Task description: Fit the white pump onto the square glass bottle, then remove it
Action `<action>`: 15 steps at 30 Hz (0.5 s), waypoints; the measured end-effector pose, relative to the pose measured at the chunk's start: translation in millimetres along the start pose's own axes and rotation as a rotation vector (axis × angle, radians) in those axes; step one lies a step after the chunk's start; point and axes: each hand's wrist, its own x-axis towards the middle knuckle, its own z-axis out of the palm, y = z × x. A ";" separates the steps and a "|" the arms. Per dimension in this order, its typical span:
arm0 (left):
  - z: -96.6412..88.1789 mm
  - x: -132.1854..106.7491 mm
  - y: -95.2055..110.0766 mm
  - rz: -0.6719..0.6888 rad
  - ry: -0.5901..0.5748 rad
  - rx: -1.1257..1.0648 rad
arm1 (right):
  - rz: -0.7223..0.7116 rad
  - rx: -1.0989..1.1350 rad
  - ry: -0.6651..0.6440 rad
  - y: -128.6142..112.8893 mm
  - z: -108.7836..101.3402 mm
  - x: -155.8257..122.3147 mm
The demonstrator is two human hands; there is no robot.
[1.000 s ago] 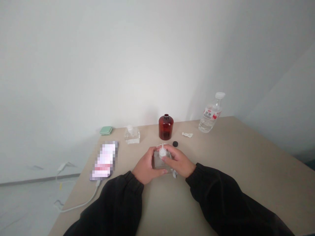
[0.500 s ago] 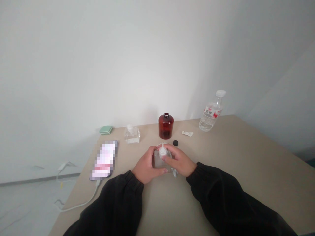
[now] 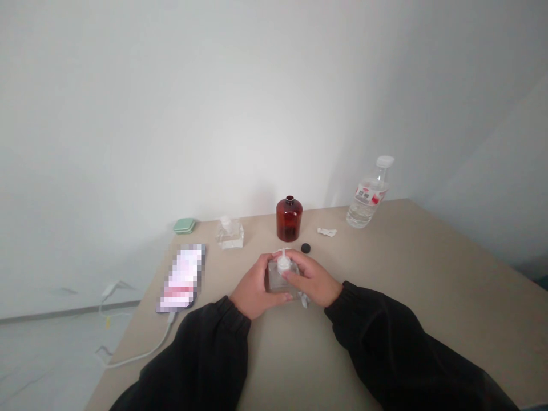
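Observation:
A clear, square-sided pump bottle (image 3: 278,281) with a white pump head (image 3: 283,264) stands upright on the table in front of me. My left hand (image 3: 257,288) is closed around the bottle's left side, thumb along its near face. On the other side, my right hand (image 3: 314,279) grips the white pump head between thumb and fingers. A small crumpled scrap (image 3: 304,299) lies under my right hand, partly hidden. Just beyond my hands are a black cap (image 3: 305,248) and an uncapped amber bottle (image 3: 289,220).
A second clear pump bottle (image 3: 230,234), a green case (image 3: 184,226) and a phone (image 3: 182,278) with its white cable (image 3: 148,355) are on the left. Toward the right are a crumpled white scrap (image 3: 327,232) and a water bottle (image 3: 367,197). A wall (image 3: 274,103) rises behind the table.
Almost nothing differs. Both hands keep the same hold on the pump bottle, and the whole view has shifted very slightly.

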 end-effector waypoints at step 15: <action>-0.6 -0.1 -0.7 0.003 -0.003 -0.020 | 0.003 -0.029 0.003 -2.2 -0.6 -0.1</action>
